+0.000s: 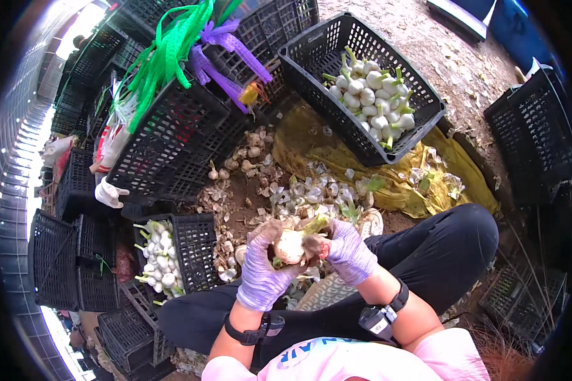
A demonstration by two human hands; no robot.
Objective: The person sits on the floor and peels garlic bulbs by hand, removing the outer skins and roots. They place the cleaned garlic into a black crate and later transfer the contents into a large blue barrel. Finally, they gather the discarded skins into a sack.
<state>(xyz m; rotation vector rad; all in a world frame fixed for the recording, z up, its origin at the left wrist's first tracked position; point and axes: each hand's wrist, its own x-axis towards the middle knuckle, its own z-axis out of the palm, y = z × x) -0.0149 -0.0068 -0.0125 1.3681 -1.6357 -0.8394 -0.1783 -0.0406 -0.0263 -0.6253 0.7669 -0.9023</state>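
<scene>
Garlic bulb point(290, 247) sits between the two gloved hands point(262, 270) point(353, 255).

Purple gloves point(264, 273) — pink shirt point(343, 360)

I sit over a brown dirt ground point(245, 202), strewn in front of me with pale, papery garlic skins point(318, 190). Some loose garlic bulbs point(254, 152) lie on the soil farther out. A crumpled yellow sheet point(442, 213) spreads over part of it, holding more scraps, and a black crate point(327, 117) stands partly over its far edge. To my left, another black crate point(195, 251) seems to rest on the ground, though its base is hidden.
</scene>
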